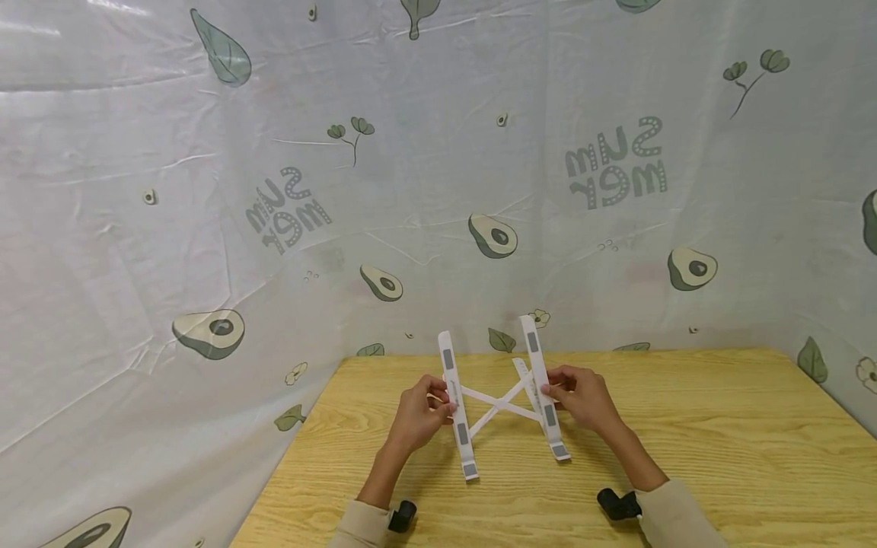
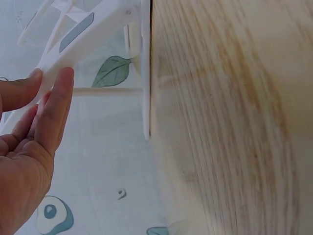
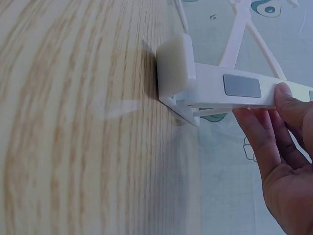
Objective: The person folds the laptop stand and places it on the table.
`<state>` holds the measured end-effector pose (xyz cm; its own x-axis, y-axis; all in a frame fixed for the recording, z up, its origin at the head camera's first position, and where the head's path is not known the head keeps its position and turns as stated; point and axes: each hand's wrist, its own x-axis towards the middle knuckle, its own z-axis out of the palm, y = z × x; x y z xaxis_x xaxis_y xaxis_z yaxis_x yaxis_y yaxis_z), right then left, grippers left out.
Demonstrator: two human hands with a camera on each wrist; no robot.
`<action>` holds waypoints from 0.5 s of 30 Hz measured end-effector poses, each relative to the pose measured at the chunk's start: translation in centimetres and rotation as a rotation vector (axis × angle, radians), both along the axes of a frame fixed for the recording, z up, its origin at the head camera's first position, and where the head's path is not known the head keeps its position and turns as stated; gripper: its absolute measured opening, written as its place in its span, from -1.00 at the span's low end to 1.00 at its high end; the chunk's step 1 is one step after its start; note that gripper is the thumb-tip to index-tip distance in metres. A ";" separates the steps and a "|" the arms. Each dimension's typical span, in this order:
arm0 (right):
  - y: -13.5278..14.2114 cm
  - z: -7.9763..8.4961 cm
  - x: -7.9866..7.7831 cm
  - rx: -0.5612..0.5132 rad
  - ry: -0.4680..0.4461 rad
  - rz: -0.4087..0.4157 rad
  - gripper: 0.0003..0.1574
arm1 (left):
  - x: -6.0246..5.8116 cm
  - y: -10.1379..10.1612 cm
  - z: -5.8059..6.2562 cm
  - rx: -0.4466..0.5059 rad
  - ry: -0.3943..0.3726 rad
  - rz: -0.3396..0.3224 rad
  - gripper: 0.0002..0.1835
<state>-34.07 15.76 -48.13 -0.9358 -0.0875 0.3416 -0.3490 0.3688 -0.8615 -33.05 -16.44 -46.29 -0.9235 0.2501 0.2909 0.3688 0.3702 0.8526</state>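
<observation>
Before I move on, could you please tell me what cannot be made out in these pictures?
Head view: the printing on the white left bar, too small to read.
Head view: some fingertips of the right hand, hidden behind the right bar.
Left wrist view: the thumb base of the left hand, cut off by the left edge.
Right wrist view: the right bar's far end, cut off by the right edge.

Left hand (image 1: 419, 415), right hand (image 1: 582, 396) pinching (forearms (image 1: 379, 478) angled inward).

Two hands (image 1: 415, 415), one white stand (image 1: 502, 404), one wooden table (image 1: 719, 445), two wrist cameras (image 1: 619, 504)
</observation>
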 end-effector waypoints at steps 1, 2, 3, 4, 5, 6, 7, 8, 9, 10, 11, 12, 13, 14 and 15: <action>0.0 0.0 0.0 0.003 -0.003 -0.004 -0.69 | 0.0 0.0 0.0 -0.002 0.002 0.005 -0.70; 0.0 0.1 0.0 0.003 -0.008 -0.007 -0.70 | 0.0 0.0 0.0 0.000 0.002 0.008 -0.71; 0.0 0.1 0.0 0.002 -0.013 -0.010 -0.70 | 0.0 0.0 0.0 0.002 0.004 0.010 -0.71; 0.0 0.1 0.0 0.003 -0.017 -0.011 -0.71 | 0.0 0.1 0.0 0.003 0.005 0.012 -0.72; 0.0 0.1 0.0 0.002 -0.023 -0.013 -0.71 | 0.1 0.1 0.0 0.008 0.006 0.011 -0.71; 0.0 0.1 0.0 0.001 -0.027 -0.013 -0.71 | 0.1 0.1 0.0 0.009 0.010 0.012 -0.71; 0.0 0.1 0.0 -0.001 -0.031 -0.015 -0.71 | 0.1 0.1 0.0 0.013 0.012 0.012 -0.71; 0.0 0.1 -0.1 -0.003 -0.035 -0.015 -0.71 | 0.1 0.1 0.0 0.016 0.012 0.012 -0.70; 0.1 0.1 -0.1 -0.004 -0.039 -0.016 -0.71 | 0.1 0.1 0.0 0.017 0.013 0.012 -0.70; 0.1 0.1 -0.1 -0.005 -0.042 -0.017 -0.70 | 0.1 0.1 0.0 0.018 0.012 0.013 -0.69; 0.1 0.1 -0.1 -0.007 -0.046 -0.018 -0.70 | 0.1 0.1 0.0 0.021 0.011 0.013 -0.69; 0.1 0.0 -0.1 -0.008 -0.049 -0.018 -0.69 | 0.1 0.1 0.0 0.022 0.010 0.014 -0.69; 0.1 0.0 -0.1 -0.009 -0.051 -0.018 -0.69 | 0.1 0.1 0.0 0.024 0.005 0.015 -0.68; 0.1 0.0 -0.2 -0.011 -0.054 -0.018 -0.68 | 0.1 0.1 0.0 0.028 0.004 0.015 -0.68; 0.1 0.0 -0.2 -0.011 -0.056 -0.018 -0.67 | 0.1 0.1 -0.1 0.030 0.004 0.016 -0.68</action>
<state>-34.24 15.88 -48.17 -0.9547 -0.0671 0.2898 -0.2939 0.3649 -0.8834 -32.97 -16.32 -46.35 -0.9263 0.2258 0.3016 0.3660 0.3501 0.8622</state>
